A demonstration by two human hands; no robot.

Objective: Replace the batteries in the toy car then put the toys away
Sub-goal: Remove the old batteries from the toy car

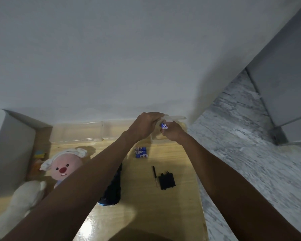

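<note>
At the table's far right, my right hand (172, 132) pinches a blue-and-white battery (164, 126) over a small clear plastic box (156, 137). My left hand (146, 125) grips the box's clear lid (175, 117), lifted above it. Three more blue batteries (140, 152) lie side by side on the wooden table (163, 206). A thin black screwdriver (154, 175) and the black battery cover (167, 180) lie to the right of the dark blue toy car (112, 190), which my left forearm partly hides.
A pink plush toy with a white headband (63, 166) and a white plush (24, 197) lie at the left. Clear plastic bins (76, 133) stand along the white wall. A grey cushion (7, 145) is at far left. Marble floor (250, 153) lies right of the table.
</note>
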